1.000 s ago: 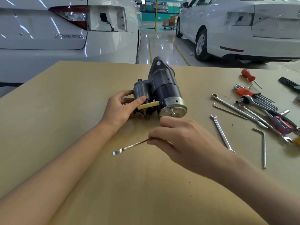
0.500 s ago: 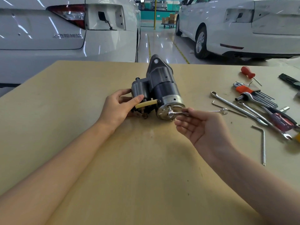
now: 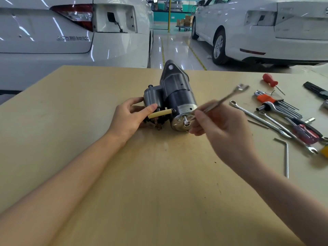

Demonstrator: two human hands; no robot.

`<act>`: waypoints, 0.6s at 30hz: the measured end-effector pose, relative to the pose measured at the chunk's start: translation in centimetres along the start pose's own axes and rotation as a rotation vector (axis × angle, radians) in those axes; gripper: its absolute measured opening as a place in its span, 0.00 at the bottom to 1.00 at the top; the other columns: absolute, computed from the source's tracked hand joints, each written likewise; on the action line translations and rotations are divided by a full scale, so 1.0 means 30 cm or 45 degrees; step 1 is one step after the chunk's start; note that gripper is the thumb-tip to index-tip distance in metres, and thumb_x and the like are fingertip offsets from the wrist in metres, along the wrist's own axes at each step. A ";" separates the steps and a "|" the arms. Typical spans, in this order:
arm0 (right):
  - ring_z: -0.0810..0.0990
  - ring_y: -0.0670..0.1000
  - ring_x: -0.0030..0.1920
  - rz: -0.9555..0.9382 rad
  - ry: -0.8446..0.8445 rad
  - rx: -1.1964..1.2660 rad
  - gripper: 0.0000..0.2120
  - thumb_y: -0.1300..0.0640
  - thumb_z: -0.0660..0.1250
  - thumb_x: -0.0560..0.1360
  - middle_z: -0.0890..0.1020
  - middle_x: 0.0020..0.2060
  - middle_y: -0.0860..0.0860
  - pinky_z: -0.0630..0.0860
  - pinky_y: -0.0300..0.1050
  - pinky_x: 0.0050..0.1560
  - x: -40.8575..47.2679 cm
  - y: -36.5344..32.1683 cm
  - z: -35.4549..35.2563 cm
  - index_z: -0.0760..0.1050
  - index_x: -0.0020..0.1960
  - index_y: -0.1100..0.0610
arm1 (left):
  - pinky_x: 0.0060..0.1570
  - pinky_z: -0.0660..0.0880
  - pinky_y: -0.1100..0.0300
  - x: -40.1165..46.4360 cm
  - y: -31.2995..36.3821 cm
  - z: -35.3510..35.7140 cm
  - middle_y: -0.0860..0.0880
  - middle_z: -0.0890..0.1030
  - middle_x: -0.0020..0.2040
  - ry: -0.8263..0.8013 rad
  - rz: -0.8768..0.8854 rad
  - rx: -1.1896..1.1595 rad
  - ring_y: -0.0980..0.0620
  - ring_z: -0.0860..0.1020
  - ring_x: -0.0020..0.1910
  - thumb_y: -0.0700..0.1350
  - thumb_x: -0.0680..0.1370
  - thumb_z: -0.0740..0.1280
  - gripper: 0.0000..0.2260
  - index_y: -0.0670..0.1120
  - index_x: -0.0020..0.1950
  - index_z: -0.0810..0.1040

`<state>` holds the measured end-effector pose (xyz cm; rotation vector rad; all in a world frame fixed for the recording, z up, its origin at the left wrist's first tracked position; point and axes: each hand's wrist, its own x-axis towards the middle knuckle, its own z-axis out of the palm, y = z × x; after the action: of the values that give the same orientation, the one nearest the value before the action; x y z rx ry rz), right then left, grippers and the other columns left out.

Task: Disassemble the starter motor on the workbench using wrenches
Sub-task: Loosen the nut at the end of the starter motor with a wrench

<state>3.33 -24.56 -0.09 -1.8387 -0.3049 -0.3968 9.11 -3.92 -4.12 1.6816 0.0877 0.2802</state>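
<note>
**Wrench on the end-cap bolt, motor braced**

Two white cars (image 3: 71, 32) stand behind the pale wooden worktop (image 3: 88, 121), which carries everything. Near its middle lies the dark grey starter motor with a shiny metal end cap (image 3: 177, 96), on its side, cap toward the person. Well to its right is a loose spread of spare spanners, hex keys and screwdrivers (image 3: 276, 112), and a bent steel rod (image 3: 285, 157) lies alone nearer the front edge.

The left hand (image 3: 127, 118) grasps the motor's smaller cylinder on its left side, thumb resting on a short cream-coloured tube (image 3: 159, 113) that runs to the main body. The right hand (image 3: 221, 130) is clenched around a slim silver open-ended wrench (image 3: 221, 102); its far end, blurred, slants up and to the right, while its near end sits at a small bolt on the end cap (image 3: 185, 121). Whether the wrench head is fully seated on the flats cannot be told.

To do this step well, I judge: press the head square and fully onto the bolt before pulling, turn in short arcs, and brace firmly with the left hand so the round body does not roll.
</note>
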 end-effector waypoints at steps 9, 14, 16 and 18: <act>0.64 0.53 0.41 -0.666 -0.588 -1.308 0.09 0.67 0.57 0.76 0.63 0.41 0.52 0.61 0.45 0.41 -0.011 -0.106 0.129 0.73 0.49 0.58 | 0.44 0.81 0.58 0.006 -0.002 0.000 0.47 0.84 0.51 0.003 0.001 0.012 0.50 0.83 0.46 0.56 0.65 0.74 0.33 0.44 0.67 0.74; 0.71 0.51 0.33 -0.841 -0.619 -1.378 0.07 0.62 0.72 0.68 0.72 0.34 0.50 0.66 0.42 0.35 -0.068 -0.053 0.104 0.75 0.35 0.56 | 0.38 0.80 0.62 0.007 -0.004 0.003 0.47 0.83 0.49 0.002 0.014 -0.024 0.56 0.83 0.42 0.55 0.64 0.74 0.33 0.44 0.66 0.75; 0.72 0.51 0.33 -0.821 -0.685 -1.189 0.05 0.55 0.72 0.72 0.73 0.34 0.50 0.67 0.42 0.33 -0.095 -0.010 0.075 0.79 0.39 0.56 | 0.41 0.81 0.60 0.008 -0.007 0.002 0.48 0.83 0.49 -0.003 0.022 0.002 0.55 0.83 0.44 0.56 0.63 0.73 0.34 0.45 0.66 0.75; 0.72 0.49 0.34 -0.604 -0.667 -0.813 0.08 0.53 0.66 0.76 0.74 0.36 0.49 0.71 0.42 0.35 -0.102 0.016 0.059 0.81 0.44 0.56 | 0.45 0.82 0.57 0.006 -0.008 -0.001 0.48 0.83 0.50 -0.006 0.021 0.022 0.53 0.83 0.47 0.57 0.63 0.73 0.35 0.45 0.67 0.74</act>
<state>0.95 -23.03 -2.26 -2.4862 -1.0874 -0.3489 9.30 -3.81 -4.34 1.7006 0.0730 0.2880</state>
